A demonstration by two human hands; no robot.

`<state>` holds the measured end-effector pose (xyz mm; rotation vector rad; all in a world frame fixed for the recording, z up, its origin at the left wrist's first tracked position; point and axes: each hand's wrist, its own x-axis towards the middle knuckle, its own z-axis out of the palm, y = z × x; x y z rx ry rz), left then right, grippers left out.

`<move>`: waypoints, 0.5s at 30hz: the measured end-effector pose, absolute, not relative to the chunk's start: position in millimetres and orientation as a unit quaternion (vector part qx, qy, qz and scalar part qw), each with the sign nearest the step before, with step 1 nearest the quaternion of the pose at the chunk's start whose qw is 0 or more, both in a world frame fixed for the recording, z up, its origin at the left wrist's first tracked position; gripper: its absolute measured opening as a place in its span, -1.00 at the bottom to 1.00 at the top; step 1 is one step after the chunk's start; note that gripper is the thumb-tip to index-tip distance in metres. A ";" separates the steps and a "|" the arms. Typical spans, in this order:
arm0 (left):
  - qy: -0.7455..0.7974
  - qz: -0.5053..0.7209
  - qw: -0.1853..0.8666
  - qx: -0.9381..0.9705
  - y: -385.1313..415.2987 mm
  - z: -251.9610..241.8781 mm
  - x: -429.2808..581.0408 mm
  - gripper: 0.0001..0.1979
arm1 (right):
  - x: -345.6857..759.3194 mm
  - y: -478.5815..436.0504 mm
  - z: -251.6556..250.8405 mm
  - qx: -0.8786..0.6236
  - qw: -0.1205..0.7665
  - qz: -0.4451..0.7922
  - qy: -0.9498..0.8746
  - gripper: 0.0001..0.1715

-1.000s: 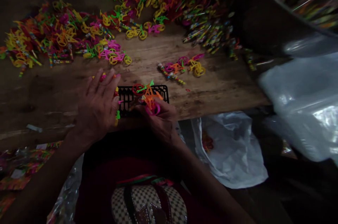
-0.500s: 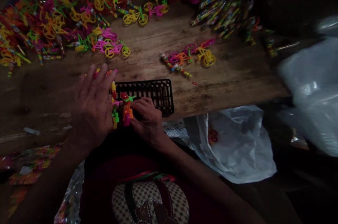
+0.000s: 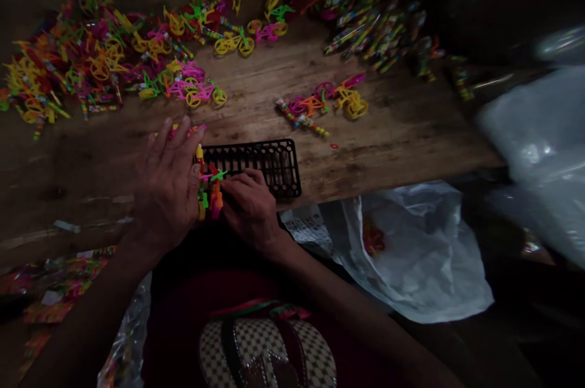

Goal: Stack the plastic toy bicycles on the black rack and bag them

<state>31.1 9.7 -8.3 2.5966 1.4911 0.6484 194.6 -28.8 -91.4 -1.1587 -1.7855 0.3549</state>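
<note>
Since the earlier frames the right hand [image 3: 249,208] has carried the small orange and pink toy bicycle [image 3: 216,193] down from above the black plastic rack [image 3: 269,162] to the rack's left end, beside the bicycles already stacked there. Its fingers pinch the toy, apparently seating it upright in a slot. The left hand [image 3: 167,184] lies flat, fingers spread, bracing the stacked row. The row itself is largely hidden beneath that palm. The wooden table [image 3: 388,132] bears loose bicycle heaps [image 3: 105,65]; a white bag [image 3: 411,254] hangs below, contents indistinct in the dim light.
</note>
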 end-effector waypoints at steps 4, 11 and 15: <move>0.486 0.201 0.056 0.849 9.6 -8.1 31.9 -0.52 | 193.9 -30.2 -87.9 -0.476 0.460 0.129 -0.738 -0.79; 0.480 0.203 0.076 0.850 8.4 -4.0 30.6 -0.52 | 188.1 -28.7 -81.9 -0.477 0.455 0.094 -0.746 -0.75; 0.445 0.188 0.078 0.872 8.0 0.3 27.9 -0.45 | 187.3 -28.1 -88.1 -0.472 0.443 0.086 -0.757 -0.70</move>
